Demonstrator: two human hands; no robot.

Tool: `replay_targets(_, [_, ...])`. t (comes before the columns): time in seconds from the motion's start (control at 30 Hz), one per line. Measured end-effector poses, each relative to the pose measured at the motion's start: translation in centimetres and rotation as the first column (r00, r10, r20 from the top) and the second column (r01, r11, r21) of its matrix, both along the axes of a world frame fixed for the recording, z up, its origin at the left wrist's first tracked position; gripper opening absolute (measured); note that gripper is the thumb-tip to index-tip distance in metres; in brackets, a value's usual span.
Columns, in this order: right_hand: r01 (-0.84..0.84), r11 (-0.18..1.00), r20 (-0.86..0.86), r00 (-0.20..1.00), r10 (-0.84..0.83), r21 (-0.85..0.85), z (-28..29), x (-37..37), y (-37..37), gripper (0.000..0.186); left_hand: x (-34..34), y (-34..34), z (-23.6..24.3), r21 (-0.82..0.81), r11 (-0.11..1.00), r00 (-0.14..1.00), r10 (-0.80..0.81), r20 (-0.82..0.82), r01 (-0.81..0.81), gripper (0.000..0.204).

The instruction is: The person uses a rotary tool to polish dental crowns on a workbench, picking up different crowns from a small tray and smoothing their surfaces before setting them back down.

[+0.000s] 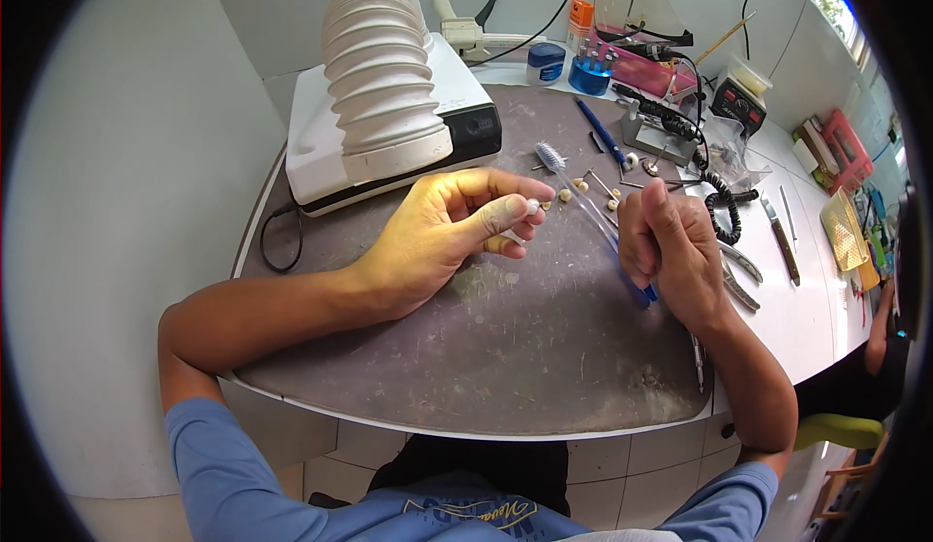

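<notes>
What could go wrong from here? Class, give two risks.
1. The small white piece, held at the fingertips of the left hand, could slip and be hard to pick out among the small pale pieces lying on the mat.
2. The right hand is close to the brush, so a careless movement might knock it into those pieces.

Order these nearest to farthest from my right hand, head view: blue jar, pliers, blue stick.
1. Pliers, just right of your right hand.
2. Blue stick, ahead, to its left.
3. Blue jar, further left and back.
</notes>
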State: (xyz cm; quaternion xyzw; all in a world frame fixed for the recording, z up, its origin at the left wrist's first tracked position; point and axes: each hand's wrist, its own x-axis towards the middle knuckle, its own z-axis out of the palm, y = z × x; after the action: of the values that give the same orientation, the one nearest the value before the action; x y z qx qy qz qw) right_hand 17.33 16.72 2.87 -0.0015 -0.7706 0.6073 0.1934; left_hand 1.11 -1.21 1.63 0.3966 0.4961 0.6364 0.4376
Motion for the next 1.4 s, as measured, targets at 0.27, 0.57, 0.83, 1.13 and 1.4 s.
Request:
replay_targets(0.27, [0.236,0.97,-0.113,0.967,-0.229,0.052,1.2,0.2,-0.4,0.025,0.0,0.1,-0.1,0.002,1.0,1.0,0.003,0.026,-0.003,0.02])
replay_targets(0.57, [0.211,0.869,-0.136,0.976,-0.167,0.448,0.4,-0.1,-0.8,0.011,0.0,0.0,-0.4,0.03,1.0,0.999,-0.006,-0.044,0.007,0.016])
replay_targets(0.83, [0.165,0.535,-0.249,0.964,0.088,0.828,0.2,0.2,-2.3,0.026,0.5,-0.2,-0.5,0.041,0.989,0.979,-0.135,-0.151,0.143,0.026])
replay_targets(1.13, [0.203,0.506,-0.313,0.939,0.142,0.838,-0.2,0.1,-2.2,0.025,1.0,-0.4,0.0,-0.028,0.99,0.952,-0.143,-0.269,0.14,0.041])
replay_targets(1.4, [0.188,0.511,-0.296,0.945,0.138,0.839,-0.2,0.1,-2.0,0.019,1.0,-0.4,0.2,-0.054,0.986,0.93,-0.164,-0.329,0.155,0.032])
